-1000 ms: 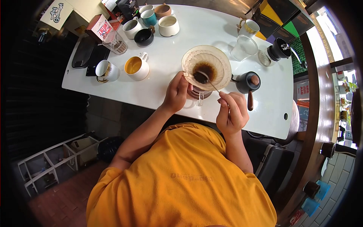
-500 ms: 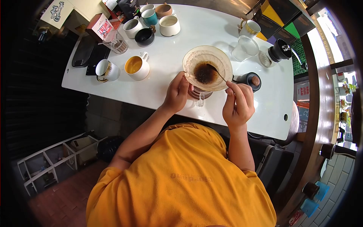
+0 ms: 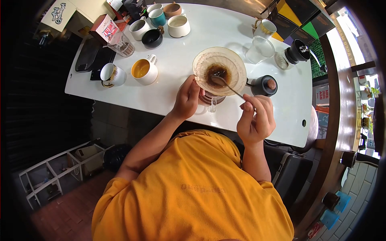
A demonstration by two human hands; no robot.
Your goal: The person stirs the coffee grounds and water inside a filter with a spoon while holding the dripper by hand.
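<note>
A cone dripper lined with a paper filter [image 3: 201, 62] sits on a glass server [image 3: 212, 105] near the front edge of the white table. Dark wet coffee [image 3: 219, 72] lies at the bottom of the cone. My left hand [image 3: 188, 97] is closed on the dripper's left front rim. My right hand [image 3: 257, 118] pinches the handle of a metal spoon [image 3: 234, 92], whose bowl is down in the coffee. Just right of the cone stands a black kettle [image 3: 266, 85], its body seen from above.
Left of the dripper are a yellow-lined white mug [image 3: 145, 72] and a gold-handled cup [image 3: 113, 75]. Several cups stand at the back, with a black bowl [image 3: 152, 39]. At the right are a clear container [image 3: 260, 50] and a coffee grinder [image 3: 296, 53]. The white table [image 3: 173, 104] has a near edge.
My right hand has moved slightly right and down, drawing the spoon's handle lower. The spoon's bowl now shows in the coffee. My left hand stays at the rim.
</note>
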